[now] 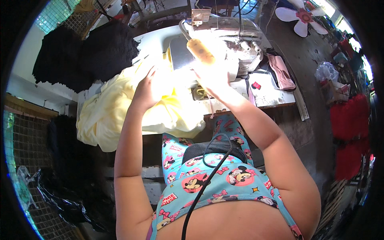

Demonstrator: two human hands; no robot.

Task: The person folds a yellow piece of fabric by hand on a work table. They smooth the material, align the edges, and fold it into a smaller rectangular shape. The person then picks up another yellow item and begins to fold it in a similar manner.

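Note:
A large heap of pale yellow fabric covers the left part of the sewing table and hangs over its front edge. My left hand rests on this fabric, fingers pointing away from me and seemingly laid out flat. Glare washes out the far part of that hand. By the needle area of the sewing machine, my right hand lies under a bright lamp with a yellow housing. Strong light hides its fingertips, so their grip and any contact with the fabric are unclear.
Black fabric piles lie beyond the table's left side. A pink cloth piece and a small red item are at the table's right. A fan stands far right, with red fabric below. A black cable crosses my lap.

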